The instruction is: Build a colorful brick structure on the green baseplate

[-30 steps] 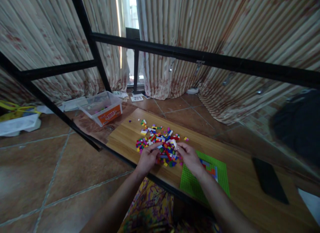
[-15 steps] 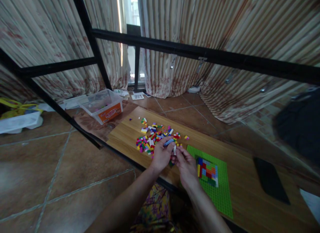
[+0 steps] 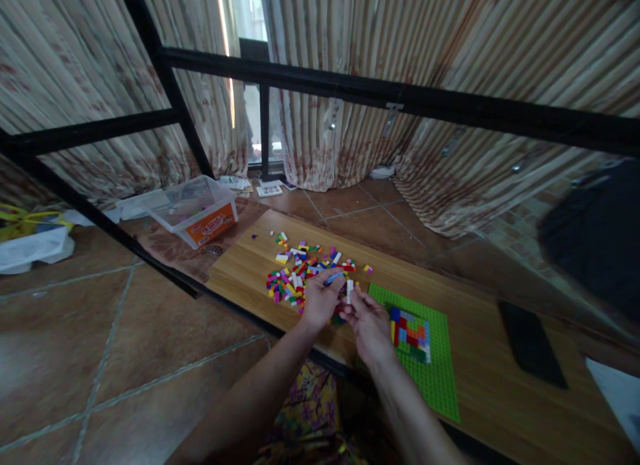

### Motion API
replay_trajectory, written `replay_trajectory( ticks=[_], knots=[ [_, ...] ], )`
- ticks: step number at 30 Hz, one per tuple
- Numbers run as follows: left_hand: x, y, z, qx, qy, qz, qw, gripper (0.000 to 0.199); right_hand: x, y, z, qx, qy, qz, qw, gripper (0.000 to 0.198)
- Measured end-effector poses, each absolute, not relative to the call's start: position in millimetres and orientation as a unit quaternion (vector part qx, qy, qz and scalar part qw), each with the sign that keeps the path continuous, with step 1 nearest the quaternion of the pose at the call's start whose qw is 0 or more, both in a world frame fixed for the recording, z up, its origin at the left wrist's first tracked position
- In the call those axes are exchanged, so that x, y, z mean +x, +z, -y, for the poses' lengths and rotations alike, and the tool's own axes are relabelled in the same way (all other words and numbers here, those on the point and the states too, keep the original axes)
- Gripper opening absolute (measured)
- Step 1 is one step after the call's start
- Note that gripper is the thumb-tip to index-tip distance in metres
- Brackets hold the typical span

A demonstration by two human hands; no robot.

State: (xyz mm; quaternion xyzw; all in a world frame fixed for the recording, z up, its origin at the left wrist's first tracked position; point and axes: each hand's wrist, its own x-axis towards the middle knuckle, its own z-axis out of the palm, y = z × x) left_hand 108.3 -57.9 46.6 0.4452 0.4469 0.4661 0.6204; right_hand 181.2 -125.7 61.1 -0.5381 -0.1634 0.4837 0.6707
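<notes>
My left hand (image 3: 320, 298) is closed on a blue toy brick (image 3: 333, 277), above the near edge of a loose pile of small coloured bricks (image 3: 287, 285). Close beside it, my right hand (image 3: 367, 322) pinches a white toy brick (image 3: 349, 290) between thumb and fingers. To the right lies a green baseplate (image 3: 443, 365) on the wooden board. A block of multicoloured bricks (image 3: 411, 335) stands on that plate, partly bordered by white and yellow pieces. My fingers hide part of the pile behind them.
A clear plastic box (image 3: 193, 208) with an orange label stands past the board's far left end. A dark flat slab (image 3: 533, 345) rests on the wooden board (image 3: 480, 385) at right. A black metal frame (image 3: 320, 75) runs across, before the curtains.
The white brick now stands more upright and shows more plainly in my right fingers. Both hands stay close together; the whole view has shifted slightly.
</notes>
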Motion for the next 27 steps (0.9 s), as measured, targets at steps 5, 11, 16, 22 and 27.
replay_trajectory(
  ticks=[5, 11, 16, 22, 27],
  knots=[
    [103.1, 41.3, 40.5, 0.579, 0.425, -0.481, 0.502, 0.026, 195.0, 62.4, 134.6, -0.546, 0.473, 0.150, 0.675, 0.036],
    [99.4, 48.1, 34.3, 0.668, 0.358, -0.507, 0.411, 0.033, 226.1, 62.4, 159.8, -0.560, 0.449, 0.149, 0.680, 0.032],
    [100.4, 50.4, 34.0, 0.707, 0.326, -0.514, 0.360, 0.038, 262.4, 58.2, 186.5, -0.580, 0.390, 0.127, 0.704, 0.034],
    [99.4, 54.6, 34.5, 0.738, 0.318, -0.514, 0.302, 0.043, 307.6, 47.2, 213.1, -0.625, 0.311, 0.119, 0.706, 0.038],
    [110.3, 47.3, 41.2, 0.665, 0.362, -0.499, 0.422, 0.034, 330.8, 41.2, 223.3, -0.685, 0.253, 0.164, 0.663, 0.036]
  ],
)
